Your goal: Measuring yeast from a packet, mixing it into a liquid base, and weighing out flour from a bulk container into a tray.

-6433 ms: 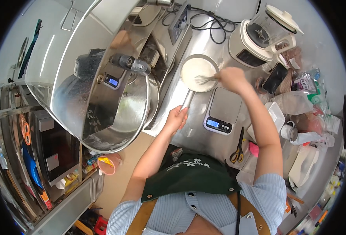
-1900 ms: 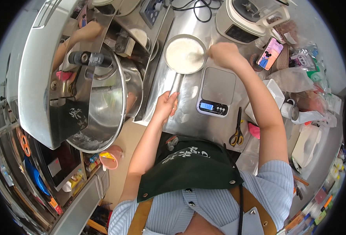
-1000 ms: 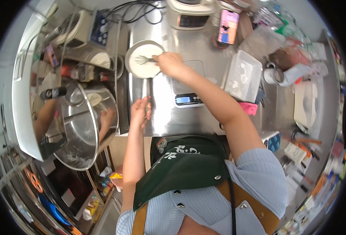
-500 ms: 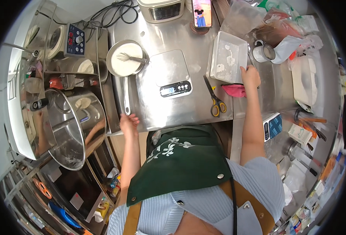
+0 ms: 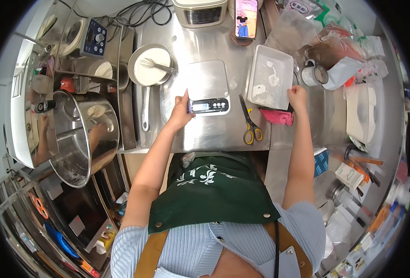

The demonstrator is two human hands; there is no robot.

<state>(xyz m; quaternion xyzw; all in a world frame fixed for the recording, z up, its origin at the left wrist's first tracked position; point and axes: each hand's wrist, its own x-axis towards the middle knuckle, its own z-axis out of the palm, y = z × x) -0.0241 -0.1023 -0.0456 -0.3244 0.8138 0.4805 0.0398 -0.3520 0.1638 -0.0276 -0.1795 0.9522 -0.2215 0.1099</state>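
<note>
My left hand (image 5: 181, 112) grips the left side of a digital kitchen scale (image 5: 209, 106), thumb at its front edge and a finger along its side. The scale's platform is bare and its display is lit. To the left stands a long-handled saucepan (image 5: 145, 104) of white liquid, a wire whisk (image 5: 160, 67) resting in it. My right hand (image 5: 297, 98) is closed on the right edge of a white plastic tub (image 5: 266, 99) with white residue inside. In front of the tub lie a pink cloth (image 5: 278, 116) and black-and-yellow scissors (image 5: 251, 126).
A phone (image 5: 246, 19) stands upright at the back, beside a cream appliance (image 5: 200, 15). Plastic bags (image 5: 337, 46) and a metal cup (image 5: 314, 74) crowd the right. A large steel pot (image 5: 86, 139) lies tilted on the left, below a control panel (image 5: 93, 38).
My left hand has moved from near the saucepan handle's end rightward to the scale and taken hold of its left side. The right hand stays at the tub. The view has shifted slightly.
</note>
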